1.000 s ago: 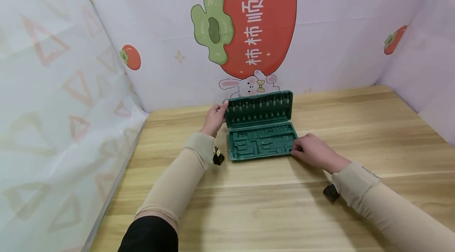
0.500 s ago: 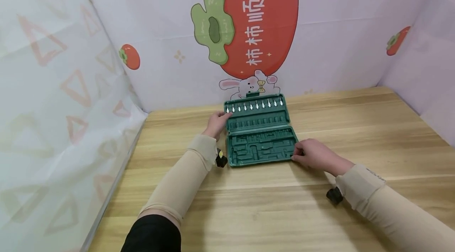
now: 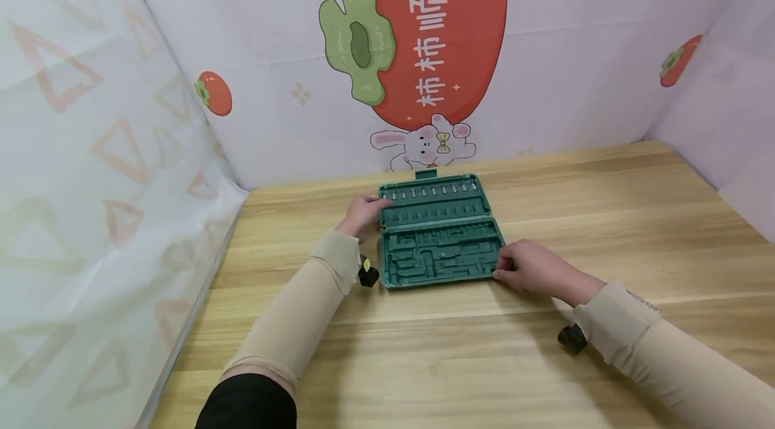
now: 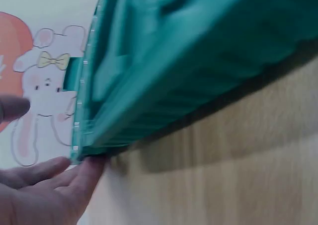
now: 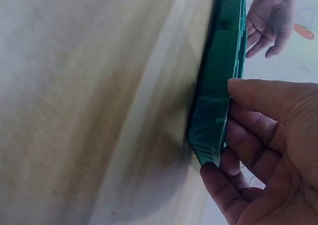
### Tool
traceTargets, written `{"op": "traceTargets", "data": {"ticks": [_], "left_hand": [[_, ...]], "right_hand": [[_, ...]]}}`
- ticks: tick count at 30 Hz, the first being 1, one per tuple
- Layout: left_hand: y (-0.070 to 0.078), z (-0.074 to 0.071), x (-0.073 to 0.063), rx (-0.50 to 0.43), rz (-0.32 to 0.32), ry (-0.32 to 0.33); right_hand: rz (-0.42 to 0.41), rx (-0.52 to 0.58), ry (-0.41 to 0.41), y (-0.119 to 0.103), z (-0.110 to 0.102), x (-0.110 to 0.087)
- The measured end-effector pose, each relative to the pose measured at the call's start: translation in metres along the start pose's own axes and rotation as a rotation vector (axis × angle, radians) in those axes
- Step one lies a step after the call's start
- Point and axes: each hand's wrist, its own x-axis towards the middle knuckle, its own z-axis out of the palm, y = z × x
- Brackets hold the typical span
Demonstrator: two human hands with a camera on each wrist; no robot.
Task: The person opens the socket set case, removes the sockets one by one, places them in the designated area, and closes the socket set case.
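Observation:
A green plastic tool case (image 3: pixel 445 251) lies unfolded on the wooden table in the head view. Its lid (image 3: pixel 434 203), at the back, holds a row of small silver bits (image 3: pixel 424 191); the front half has moulded recesses. My left hand (image 3: pixel 362 215) is at the lid's left edge. In the left wrist view its extended fingers (image 4: pixel 87 185) touch the underside of the lid's corner, thumb apart. My right hand (image 3: pixel 535 269) holds the front right corner; in the right wrist view the thumb (image 5: pixel 248 90) presses the rim while the other fingers curl about the corner.
A white printed cloth (image 3: pixel 563 79) hangs behind the table's back edge, close behind the lid's latch tab (image 3: pixel 426 174). Another patterned cloth (image 3: pixel 91 214) runs along the left edge. Bare wooden tabletop (image 3: pixel 436 362) spreads in front of the case and to its right.
The lid has swung back from upright to lying nearly flat, my left hand following it down at its edge. My right hand has stayed at the front right corner.

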Motion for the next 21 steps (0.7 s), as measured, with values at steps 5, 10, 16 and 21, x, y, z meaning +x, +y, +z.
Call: {"op": "traceTargets", "data": {"ticks": [5, 10, 16, 21], "left_hand": [[0.004, -0.008, -0.008, 0.005, -0.003, -0.097], [0.002, -0.013, -0.015, 0.050, -0.009, -0.130], [0.003, -0.010, -0.026, 0.373, 0.065, -0.127], [0.004, -0.003, -0.042, 0.867, 0.195, -0.289]], "right_hand": [[-0.042, 0.014, 0.009, -0.003, 0.000, -0.003], [-0.048, 0.002, 0.012, -0.005, 0.002, -0.005], [-0.051, 0.000, 0.011, -0.009, 0.006, -0.005], [-0.055, -0.001, -0.003, -0.011, 0.007, -0.005]]}}
